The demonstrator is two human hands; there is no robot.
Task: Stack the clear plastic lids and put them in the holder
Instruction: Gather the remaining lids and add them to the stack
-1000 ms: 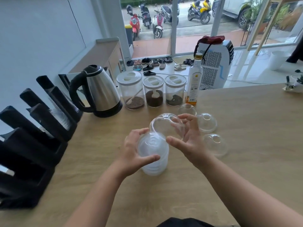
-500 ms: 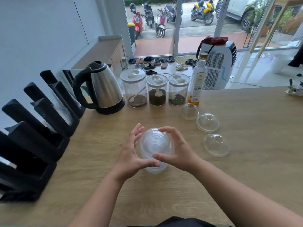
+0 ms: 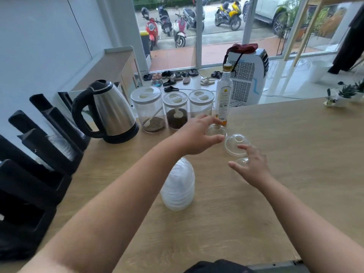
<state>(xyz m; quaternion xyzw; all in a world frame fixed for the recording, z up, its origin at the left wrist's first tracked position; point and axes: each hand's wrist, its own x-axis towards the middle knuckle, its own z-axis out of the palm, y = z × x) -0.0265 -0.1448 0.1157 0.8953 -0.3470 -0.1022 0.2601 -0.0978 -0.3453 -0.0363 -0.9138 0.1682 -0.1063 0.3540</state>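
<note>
A tall stack of clear dome lids (image 3: 178, 184) stands on the wooden counter (image 3: 295, 154) between my forearms, with neither hand on it. Three loose clear lids lie beyond it in a row. My left hand (image 3: 197, 134) reaches over the far lid (image 3: 216, 131), fingers and thumb spread on either side of it. The middle lid (image 3: 236, 144) lies untouched. My right hand (image 3: 254, 168) hovers with fingers apart over the near lid (image 3: 243, 161), which is partly hidden. The black slotted holder (image 3: 39, 154) stands at the left edge, with clear plastic items in one slot.
A steel kettle (image 3: 110, 115) stands behind the stack on the left. Three clear jars (image 3: 175, 109) and a tall glass bottle (image 3: 223, 99) line the counter's back edge, just beyond my left hand. Small plants (image 3: 342, 95) sit far right.
Both hands have let go of the stack and moved forward and right to the loose lids. The lid held a second ago now sits on top of the stack.
</note>
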